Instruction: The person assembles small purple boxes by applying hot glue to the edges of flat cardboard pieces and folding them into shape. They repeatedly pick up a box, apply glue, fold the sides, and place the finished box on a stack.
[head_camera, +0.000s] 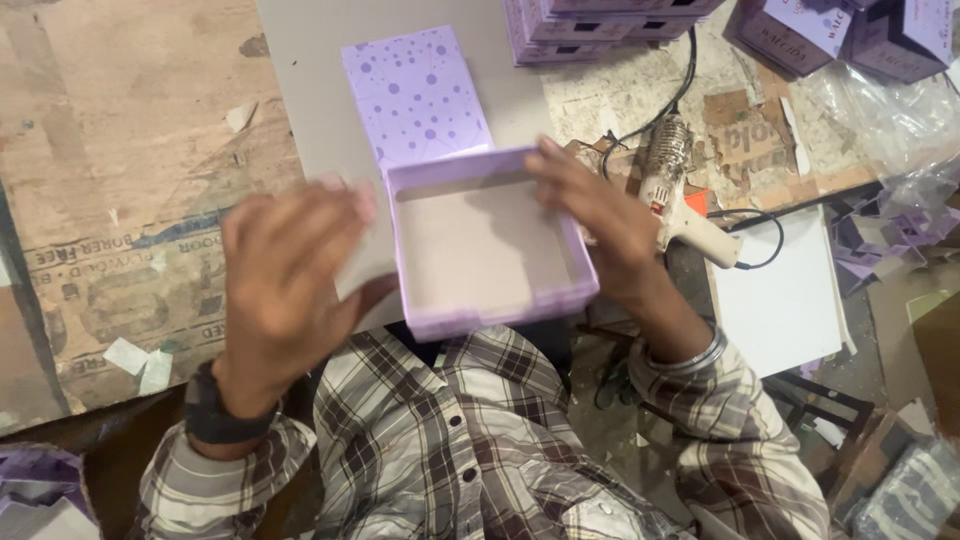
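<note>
A shallow lilac cardboard box tray (470, 315) with a grey inside sits in front of me, over the grey board (310, 70). A lilac flap with purple dots (415, 95) lies flat behind its far wall. My right hand (595, 215) rests on the tray's far right corner, fingers over the rim. My left hand (285, 285) hovers blurred just left of the tray, fingers spread, holding nothing that I can see.
A glue gun (668, 185) with a black cord lies right of the tray. Stacked lilac boxes (590, 25) stand at the back, more lilac boxes (850, 35) at the far right. A white sheet (785, 300) lies right; lilac scraps (890, 240) beside it.
</note>
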